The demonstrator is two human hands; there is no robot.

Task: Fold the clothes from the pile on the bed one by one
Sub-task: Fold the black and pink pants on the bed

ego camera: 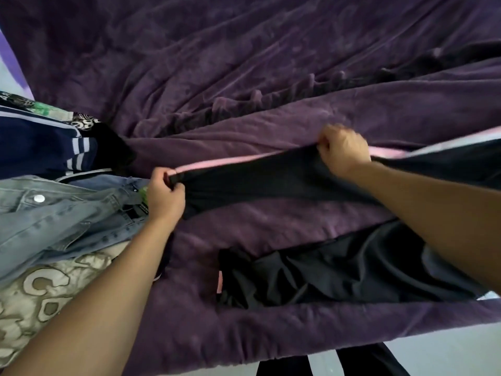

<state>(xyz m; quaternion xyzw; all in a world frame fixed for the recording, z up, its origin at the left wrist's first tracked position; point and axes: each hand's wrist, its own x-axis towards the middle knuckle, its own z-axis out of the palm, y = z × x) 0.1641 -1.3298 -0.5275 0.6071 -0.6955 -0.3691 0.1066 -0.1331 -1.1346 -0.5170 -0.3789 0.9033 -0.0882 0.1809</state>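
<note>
The left hand [164, 195] is being closed around the cuff end of a black trouser leg [271, 180], while the right hand [344, 149] is being clenched on the same leg farther along, beside its pink side stripe [222, 164]. The leg is being held taut between the two hands, just above a purple blanket [244, 63] that is covering the bed. The other leg [339, 270] of the trousers is lying crumpled on the blanket near the bed's front edge, under the right forearm. A pile of clothes is being kept at the left: a denim jacket [54, 215], a navy striped garment [40, 142] and a patterned beige cloth [40, 289].
</note>
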